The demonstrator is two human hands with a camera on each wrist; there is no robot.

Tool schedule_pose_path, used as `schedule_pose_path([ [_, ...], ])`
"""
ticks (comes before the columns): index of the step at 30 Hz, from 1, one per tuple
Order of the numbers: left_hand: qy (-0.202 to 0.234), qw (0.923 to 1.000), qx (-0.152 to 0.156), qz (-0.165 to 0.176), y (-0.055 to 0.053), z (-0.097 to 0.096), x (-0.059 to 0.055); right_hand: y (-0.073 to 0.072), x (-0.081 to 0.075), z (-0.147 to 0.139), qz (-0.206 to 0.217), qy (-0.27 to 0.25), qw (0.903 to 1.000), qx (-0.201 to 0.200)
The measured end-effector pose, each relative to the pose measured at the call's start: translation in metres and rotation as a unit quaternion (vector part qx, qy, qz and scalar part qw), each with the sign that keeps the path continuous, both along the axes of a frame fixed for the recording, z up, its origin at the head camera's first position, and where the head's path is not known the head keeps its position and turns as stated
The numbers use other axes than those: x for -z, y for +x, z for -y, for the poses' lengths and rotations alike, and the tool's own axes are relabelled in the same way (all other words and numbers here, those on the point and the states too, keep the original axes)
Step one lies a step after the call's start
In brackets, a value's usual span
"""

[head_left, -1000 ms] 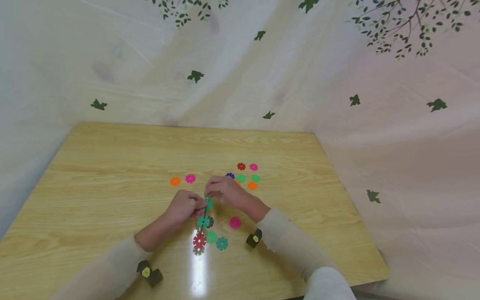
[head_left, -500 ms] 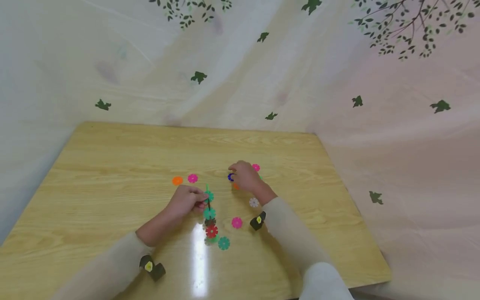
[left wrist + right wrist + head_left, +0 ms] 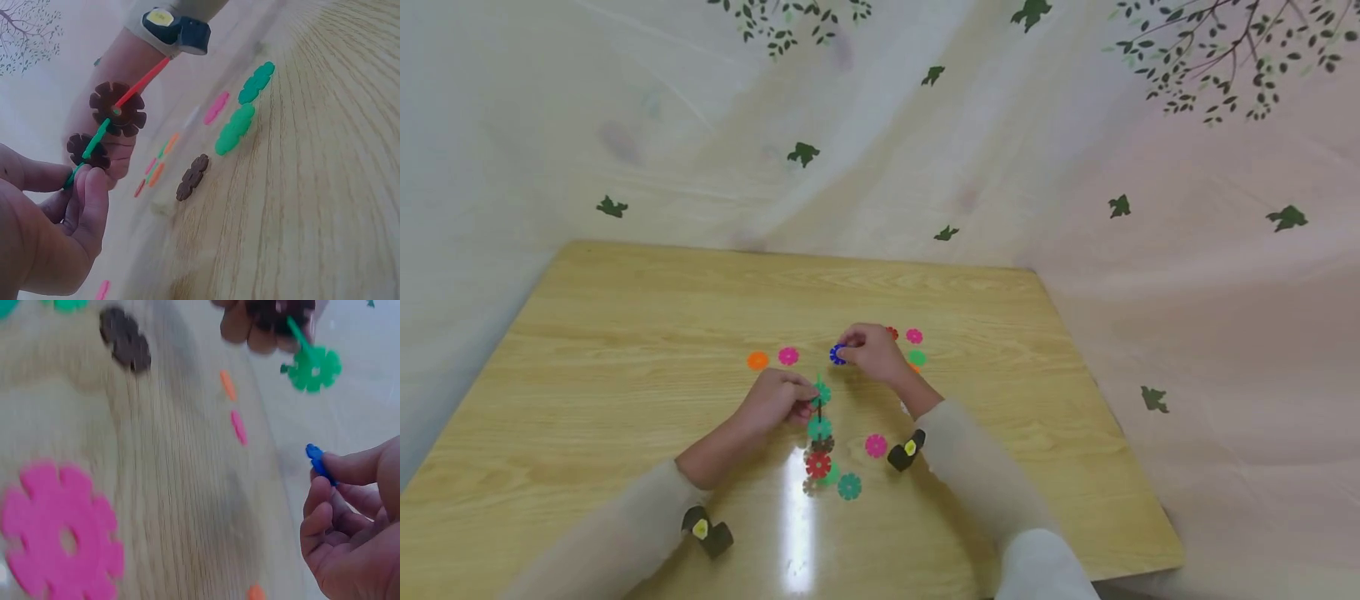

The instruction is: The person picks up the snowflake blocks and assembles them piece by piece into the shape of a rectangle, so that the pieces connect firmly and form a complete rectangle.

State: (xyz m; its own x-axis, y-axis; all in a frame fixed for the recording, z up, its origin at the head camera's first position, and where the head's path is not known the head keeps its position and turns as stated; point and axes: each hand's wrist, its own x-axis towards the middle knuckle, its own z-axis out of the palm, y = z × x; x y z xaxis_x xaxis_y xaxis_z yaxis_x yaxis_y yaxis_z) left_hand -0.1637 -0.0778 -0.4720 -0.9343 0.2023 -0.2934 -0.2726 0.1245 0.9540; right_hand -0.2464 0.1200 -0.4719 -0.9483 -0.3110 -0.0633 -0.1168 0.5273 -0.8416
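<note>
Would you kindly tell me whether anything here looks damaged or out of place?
Nothing stands out: loose discs lie flat on the table, the left hand holds joined discs, and the right hand pinches a blue disc.

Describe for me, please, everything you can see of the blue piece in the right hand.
The blue piece is a flat, apparently plastic disc with a notched rim. The right hand pinches it between thumb and fingers, partly hiding it. It looks raised above the table, nearly edge-on in the right wrist view, and apart from the joined pieces.
</note>
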Motion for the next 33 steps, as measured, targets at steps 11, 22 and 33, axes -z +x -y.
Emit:
schedule_pose_path([
  [11, -0.01, 0.9997, 0.018, -0.016, 0.001, -0.001, -0.003, 0.02, -0.013, 0.018, 0.083, -0.137, 0.9871, 0.012],
  [22, -0.019, 0.9996, 0.009, -0.016, 0.004, 0.0, 0.0, 0.029, -0.008, 0.02, 0.074, -0.154, 0.9853, 0.015],
  [33, -0.044, 0.9981, -0.03, -0.028, 0.006, -0.001, 0.003, 0.037, -0.006, 0.024, 0.071, -0.187, 0.9787, 0.045],
])
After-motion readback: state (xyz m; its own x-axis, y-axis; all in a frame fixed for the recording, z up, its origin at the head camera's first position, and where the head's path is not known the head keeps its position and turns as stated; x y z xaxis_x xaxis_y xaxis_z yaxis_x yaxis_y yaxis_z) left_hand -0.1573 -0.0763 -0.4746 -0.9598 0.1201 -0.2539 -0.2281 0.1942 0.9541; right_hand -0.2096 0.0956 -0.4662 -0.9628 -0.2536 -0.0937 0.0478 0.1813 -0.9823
